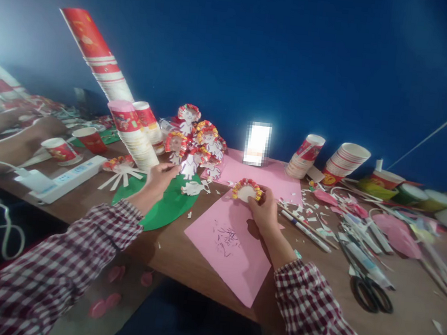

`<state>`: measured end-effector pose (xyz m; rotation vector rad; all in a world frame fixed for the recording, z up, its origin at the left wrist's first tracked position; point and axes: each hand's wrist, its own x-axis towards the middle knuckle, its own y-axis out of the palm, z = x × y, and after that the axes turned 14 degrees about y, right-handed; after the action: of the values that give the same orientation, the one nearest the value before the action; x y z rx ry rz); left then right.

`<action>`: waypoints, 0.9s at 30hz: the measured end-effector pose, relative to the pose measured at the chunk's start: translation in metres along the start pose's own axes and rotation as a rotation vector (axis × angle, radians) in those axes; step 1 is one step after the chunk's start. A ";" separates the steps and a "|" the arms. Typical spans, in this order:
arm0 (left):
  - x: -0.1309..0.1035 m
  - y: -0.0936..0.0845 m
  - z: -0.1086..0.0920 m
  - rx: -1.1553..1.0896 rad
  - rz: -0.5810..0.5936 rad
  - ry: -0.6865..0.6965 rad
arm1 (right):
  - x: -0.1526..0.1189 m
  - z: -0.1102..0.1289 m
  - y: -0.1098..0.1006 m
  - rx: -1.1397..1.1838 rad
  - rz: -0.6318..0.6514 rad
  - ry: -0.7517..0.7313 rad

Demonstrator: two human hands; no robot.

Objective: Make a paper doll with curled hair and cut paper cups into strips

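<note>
Checked sleeves (52,256) lie nearest us, reaching forward over the edge of the brown desk (170,250). Our left hand (160,180) is narrowed, pinching a white paper figure (189,167) at its side; figure upright, head up, legs down, long axis near vertical. Our right hand (264,209) grips a paper disc (246,192) by its lower right, thumb in front. Disc's pale face is towards us; red and yellow curls arch over top and sides, longer span side to side as we see it.

Surface: green sheet (174,205) beneath the left hand; pink sheet (233,262) with dark marks below the right, one corner pointing our way. Pens (307,231) slant just right of that hand; scissors (372,296) farther right, black handles towards us, paper scraps (318,215) strewn between. More curl-headed figures (207,134) beyond the left hand; tilted cup stack (140,140) behind it.

Room: deep blue wall (220,44) beyond both hands, bright upright panel (257,143) before it. Co-worker's arm (30,139) well left of our left hand.
</note>
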<state>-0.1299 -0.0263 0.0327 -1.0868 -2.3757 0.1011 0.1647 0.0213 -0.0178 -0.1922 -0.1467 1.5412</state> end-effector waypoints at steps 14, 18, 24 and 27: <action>-0.012 0.009 -0.014 -0.161 0.030 -0.056 | 0.002 -0.004 0.002 -0.004 0.000 -0.009; -0.013 0.008 -0.015 -0.146 0.037 -0.064 | 0.003 -0.005 0.002 0.004 0.001 -0.009; -0.007 -0.003 -0.008 -0.107 0.012 -0.072 | 0.003 -0.004 0.000 -0.019 -0.003 -0.023; -0.004 -0.011 0.000 -0.058 0.024 -0.074 | 0.002 -0.002 -0.001 -0.019 0.001 -0.020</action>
<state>-0.1355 -0.0364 0.0338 -1.1574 -2.4457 0.0833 0.1660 0.0229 -0.0193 -0.1922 -0.1768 1.5439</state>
